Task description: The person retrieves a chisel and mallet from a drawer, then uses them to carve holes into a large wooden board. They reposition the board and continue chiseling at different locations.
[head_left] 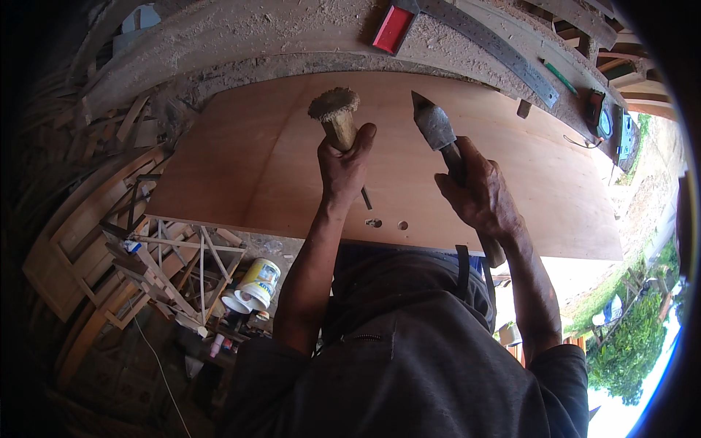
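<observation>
My left hand (343, 171) is closed around a chisel (337, 117), its wooden handle frayed and mushroomed at the top. A bit of the dark blade shows below the fist, above the board. To its right, my right hand (485, 193) grips a hammer (436, 125) by its handle; the metal head has a pointed end and is raised over the board. Beneath both hands lies a wide reddish-brown wooden panel (226, 168). Near its close edge are a rough-edged hole (373, 223) and a round hole (402, 225), just below the chisel blade.
Along the far side runs a bench strewn with shavings (292, 36). On it are a red-lined tray (395, 29), a metal square (496, 51), a green pencil (561, 72) and a tape measure (600, 117). Wooden frames (182, 270) and a white bucket (257, 283) stand at left.
</observation>
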Demonstrator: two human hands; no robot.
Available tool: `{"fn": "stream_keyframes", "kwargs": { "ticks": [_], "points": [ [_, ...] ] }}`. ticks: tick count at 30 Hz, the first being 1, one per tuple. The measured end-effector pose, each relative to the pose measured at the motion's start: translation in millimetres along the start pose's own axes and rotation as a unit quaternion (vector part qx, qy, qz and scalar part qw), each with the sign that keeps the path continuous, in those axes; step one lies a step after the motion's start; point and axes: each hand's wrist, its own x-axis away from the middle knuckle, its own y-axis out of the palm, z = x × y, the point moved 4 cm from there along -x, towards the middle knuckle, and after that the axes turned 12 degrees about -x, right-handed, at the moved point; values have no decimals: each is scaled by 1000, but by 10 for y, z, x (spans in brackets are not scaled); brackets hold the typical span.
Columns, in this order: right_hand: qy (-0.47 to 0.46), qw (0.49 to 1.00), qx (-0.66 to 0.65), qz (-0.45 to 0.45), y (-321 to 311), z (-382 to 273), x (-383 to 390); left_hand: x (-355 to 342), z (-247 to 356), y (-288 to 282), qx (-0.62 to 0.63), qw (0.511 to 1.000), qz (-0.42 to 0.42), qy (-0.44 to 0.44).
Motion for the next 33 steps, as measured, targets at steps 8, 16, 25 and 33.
{"fn": "stream_keyframes", "kwargs": {
  "ticks": [8, 16, 25, 33],
  "points": [
    [-13, 1000, -7, -12, 120, 59, -9, 123, -166, 19, -10, 1000, -2, -9],
    [-22, 1000, -4, -8, 98, -21, -20, 189, -167, 59, 14, 1000, -1, -17],
    [-33, 999, -10, 2, 68, -127, -46, 236, -140, 46, -9, 999, 5, -42],
    [-170, 985, -10, 37, -98, -691, -153, 346, -87, 156, -101, 995, -24, 8]
  ]
}}
